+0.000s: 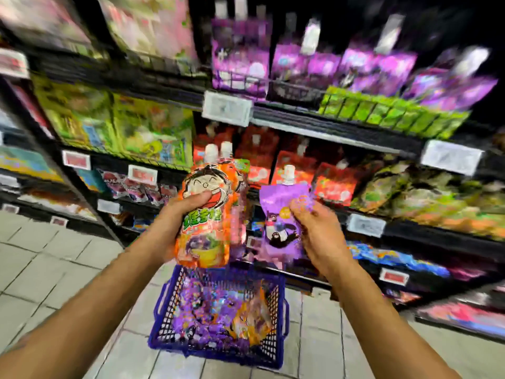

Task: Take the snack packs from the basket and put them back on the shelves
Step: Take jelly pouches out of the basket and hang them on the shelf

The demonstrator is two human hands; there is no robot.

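My left hand [175, 214] grips orange spouted snack pouches [210, 214], two white caps showing at their top, raised in front of the shelves. My right hand [314, 228] holds a purple spouted pouch [281, 209] beside them. Both hands are above a blue plastic basket [164, 305] on the floor, which holds several purple and orange pouches. Behind the hands, a shelf row of red-orange pouches [297, 170] stands at hand height. Purple pouches [308, 64] fill the shelf above. The view is blurred.
Black shelving [328, 132] runs across the view with white price tags [226, 108] on its edges. Green packs [390, 113] sit at the upper right and green boxes [123, 127] at the left. Light floor tiles [54, 255] lie around the basket.
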